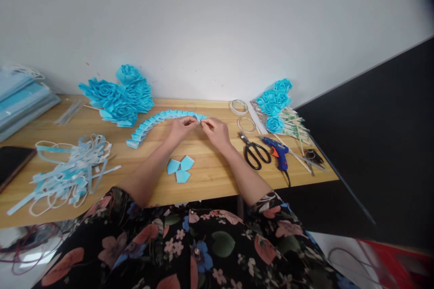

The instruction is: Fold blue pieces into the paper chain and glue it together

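Note:
A curved row of overlapping light-blue folded pieces [152,122] lies on the table, arching from the left toward my hands. At its right end my left hand [185,127] pinches a small blue piece between thumb and finger. My right hand [214,130] is closed on the same piece from the other side, so the fingertips of both hands nearly meet. The fingers partly hide that piece. Below my hands, three flat blue pentagon pieces [179,169] rest close together on the wood.
Blue flowers [125,95] stand by the wall at left, with more flowers [275,101] at right. Cut strips [76,171] pile up at left near a phone [13,165]. Scissors [252,149], a blue glue gun [278,151] and tape rolls [239,107] lie at right.

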Tool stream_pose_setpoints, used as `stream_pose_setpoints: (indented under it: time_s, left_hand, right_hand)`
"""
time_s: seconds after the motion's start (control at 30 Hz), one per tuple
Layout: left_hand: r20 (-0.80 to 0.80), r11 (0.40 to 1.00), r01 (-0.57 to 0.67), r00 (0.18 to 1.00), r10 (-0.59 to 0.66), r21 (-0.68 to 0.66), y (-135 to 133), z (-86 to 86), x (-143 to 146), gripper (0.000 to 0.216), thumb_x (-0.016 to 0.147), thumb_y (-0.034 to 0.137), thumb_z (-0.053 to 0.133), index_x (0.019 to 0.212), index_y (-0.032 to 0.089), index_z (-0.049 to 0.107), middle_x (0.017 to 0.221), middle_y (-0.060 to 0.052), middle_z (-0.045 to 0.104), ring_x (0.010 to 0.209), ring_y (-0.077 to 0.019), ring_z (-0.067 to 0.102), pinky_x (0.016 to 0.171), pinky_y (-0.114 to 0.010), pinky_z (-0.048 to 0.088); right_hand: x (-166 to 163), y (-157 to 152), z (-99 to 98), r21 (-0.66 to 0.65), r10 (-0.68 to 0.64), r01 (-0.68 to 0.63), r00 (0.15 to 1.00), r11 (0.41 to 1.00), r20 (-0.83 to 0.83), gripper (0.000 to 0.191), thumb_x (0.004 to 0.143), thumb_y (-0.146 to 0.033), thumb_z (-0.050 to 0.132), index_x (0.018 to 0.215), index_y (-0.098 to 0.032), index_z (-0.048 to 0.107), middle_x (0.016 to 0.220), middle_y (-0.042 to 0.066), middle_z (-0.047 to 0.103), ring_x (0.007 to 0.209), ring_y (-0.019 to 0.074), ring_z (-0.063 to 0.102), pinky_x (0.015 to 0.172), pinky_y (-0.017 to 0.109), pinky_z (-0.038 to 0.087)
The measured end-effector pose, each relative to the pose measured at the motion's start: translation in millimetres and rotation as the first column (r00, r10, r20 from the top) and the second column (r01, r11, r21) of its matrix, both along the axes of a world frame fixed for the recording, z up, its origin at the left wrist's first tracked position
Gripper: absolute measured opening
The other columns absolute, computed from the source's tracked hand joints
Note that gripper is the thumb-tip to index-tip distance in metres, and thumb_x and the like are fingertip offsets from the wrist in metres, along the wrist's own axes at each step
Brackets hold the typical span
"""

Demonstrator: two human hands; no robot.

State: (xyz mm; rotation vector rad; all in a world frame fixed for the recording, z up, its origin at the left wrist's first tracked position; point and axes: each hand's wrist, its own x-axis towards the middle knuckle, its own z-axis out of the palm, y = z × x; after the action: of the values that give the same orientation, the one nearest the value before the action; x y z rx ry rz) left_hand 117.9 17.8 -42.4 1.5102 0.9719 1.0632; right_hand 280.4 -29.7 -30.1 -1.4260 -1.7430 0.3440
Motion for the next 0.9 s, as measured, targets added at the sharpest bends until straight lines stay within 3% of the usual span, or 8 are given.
stream_pose_setpoints:
  time_s: [0.4,0.9]
  left_hand:
    - [0.004,1.0,0.016,1.0,-0.016,0.0,3.2,-6.5,-0.9,0.025,0.071,0.043,0.069,0.074,0.018,0.07,0.075,-0.001,0.067,0.073,-0.015,0.057,0.075,-0.028,0.046]
    - [0.03,1.0,0.002,1.0,-0.002,-0.003,1.0,-2.5,0.3,0.024,0.07,0.042,0.07,0.07,0.018,0.068,0.07,0.0,0.064,0.07,-0.014,0.055,0.072,-0.028,0.045]
  right_hand:
    - [-0.5,0.5,-0.4,-0.013,-0.006,0.006,1.0,1.0,0.012,0.021,0.09,-0.031,0.054,0.086,-0.022,0.073,0.083,0.004,0.072,0.077,0.0177,0.061,0.077,0.03,0.045]
    - [0.4,0.5,0.2,-0.036,-0.02,0.021,1.0,0.999,0.02,0.022,0.089,-0.033,0.054,0.087,-0.023,0.074,0.084,0.005,0.073,0.078,0.0186,0.062,0.075,0.03,0.046]
